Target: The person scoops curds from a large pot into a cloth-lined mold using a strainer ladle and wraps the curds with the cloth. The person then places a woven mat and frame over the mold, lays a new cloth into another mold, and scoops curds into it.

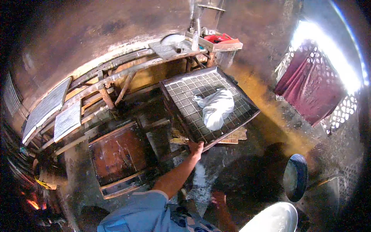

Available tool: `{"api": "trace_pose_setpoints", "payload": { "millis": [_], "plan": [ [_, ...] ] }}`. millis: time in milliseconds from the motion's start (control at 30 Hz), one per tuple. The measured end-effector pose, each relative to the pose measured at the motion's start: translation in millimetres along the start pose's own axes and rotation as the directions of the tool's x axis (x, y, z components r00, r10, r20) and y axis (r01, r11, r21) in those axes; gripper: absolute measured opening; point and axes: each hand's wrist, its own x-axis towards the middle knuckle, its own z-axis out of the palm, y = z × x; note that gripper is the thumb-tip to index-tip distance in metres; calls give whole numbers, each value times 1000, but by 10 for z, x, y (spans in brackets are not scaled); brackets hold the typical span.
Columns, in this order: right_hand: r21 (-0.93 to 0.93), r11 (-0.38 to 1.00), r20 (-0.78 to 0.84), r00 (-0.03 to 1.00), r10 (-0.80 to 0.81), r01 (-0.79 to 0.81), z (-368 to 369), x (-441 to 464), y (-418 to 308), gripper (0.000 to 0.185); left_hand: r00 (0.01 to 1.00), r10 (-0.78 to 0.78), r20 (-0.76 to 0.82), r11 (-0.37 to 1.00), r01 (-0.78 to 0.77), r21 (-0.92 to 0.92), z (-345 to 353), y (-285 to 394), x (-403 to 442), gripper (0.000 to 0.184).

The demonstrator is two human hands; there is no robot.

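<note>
A square, dark-framed tray with a grid pattern [184, 101] is tilted in front of me. On its grid rests a bunched white cloth [218, 107]. My left hand [196, 149] is closed around the tray's near edge, close to its lower left corner. Lower down, my right hand [219, 198] hangs near my body, away from the tray. It is dim and blurred, so its fingers cannot be made out. Under the tray shows a stack of flat, light brown pieces [234, 137].
A reddish-brown wooden panel [120, 152] lies left of the tray. Behind runs a rough wooden bench [127, 79] with boards. A fire [33, 204] glows at lower left. At right are a dark oval basin [295, 178], a pale round vessel [272, 219] and a maroon curtain [309, 85].
</note>
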Motion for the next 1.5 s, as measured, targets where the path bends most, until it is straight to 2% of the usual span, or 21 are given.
{"api": "trace_pose_setpoints", "payload": {
  "millis": [67,133,167,233,300,333,367,400,433,500,567,600,633,667,700,833,1033,1200,1400,1467,1500],
  "plan": [
    [-303,948,-113,984,-135,95,105,-13,-436,39,992,-118,42,985,112,132,-390,586,-258,52],
    [-638,756,-235,898,-372,146,242,242,-1121,34,987,22,158,989,2,-149,-882,1108,-544,44],
    [-734,665,-289,822,-491,139,378,308,-1438,32,959,-55,279,998,57,1,-1239,1099,-526,47],
    [-390,862,-327,826,-459,325,313,618,-2008,31,949,-115,294,993,106,45,-2072,654,-488,56],
    [-118,919,-157,907,-391,376,465,724,-2480,40,965,-192,180,979,200,-27,-2769,598,-795,66],
    [-194,968,-105,978,-182,160,1017,521,-2694,49,943,-292,161,955,296,-1,-3102,1175,-1267,72],
    [-379,907,-26,977,-211,186,1577,297,-2602,52,951,-216,221,973,229,-36,-3437,1491,-1578,70],
    [-551,807,62,974,-216,214,1918,238,-2501,55,929,-309,205,950,311,22,-3623,1795,-1816,67],
    [-721,582,291,926,-240,377,1771,400,-2451,53,898,-398,188,917,391,77,-3807,2099,-2055,63],
    [-709,34,700,709,-84,704,1380,618,-2286,51,813,-578,77,813,565,142,-4216,2283,-2097,52],
    [-654,-164,752,659,-29,739,2547,628,-1995,53,798,-593,108,781,603,-166,-4745,1640,-1614,26],
    [-879,33,476,879,17,475,2566,903,-1929,53,784,-593,182,756,620,-208,-4857,1863,-1379,26],
    [-959,278,80,994,68,58,2621,1164,-1854,54,800,-560,215,784,596,-176,-5212,1439,-1112,27],
    [-850,441,-272,957,102,-289,2636,1436,-1788,55,822,-537,188,813,564,-146,-5361,1056,-926,27],
    [-837,462,-302,951,58,-294,2798,1492,-1669,54,843,-513,160,839,532,-115,-5511,676,-740,27],
    [-981,192,-66,982,-179,-31,3457,1571,-1104,53,878,-476,-43,879,477,6,-6162,311,-606,26],
    [-997,-81,13,965,-262,-9,4061,1923,-340,53,863,-457,-217,875,480,66,-7091,335,-737,23],
    [-995,-97,-13,985,-175,-30,4287,2631,606,51,828,-398,-396,886,459,70,-7812,1004,-744,22],
    [-993,-93,-63,991,-122,-75,4324,2955,1103,48,838,-351,-419,907,416,72,-8324,-401,-386,31],
    [-993,-86,-68,991,-118,-78,4283,3054,1138,48,863,-334,-379,918,389,76,-8343,-456,-336,34],
    [-993,-84,-68,991,-114,-78,4267,3109,1156,47,833,-294,-469,921,377,93,-8339,-487,-337,32]
  ]
}}
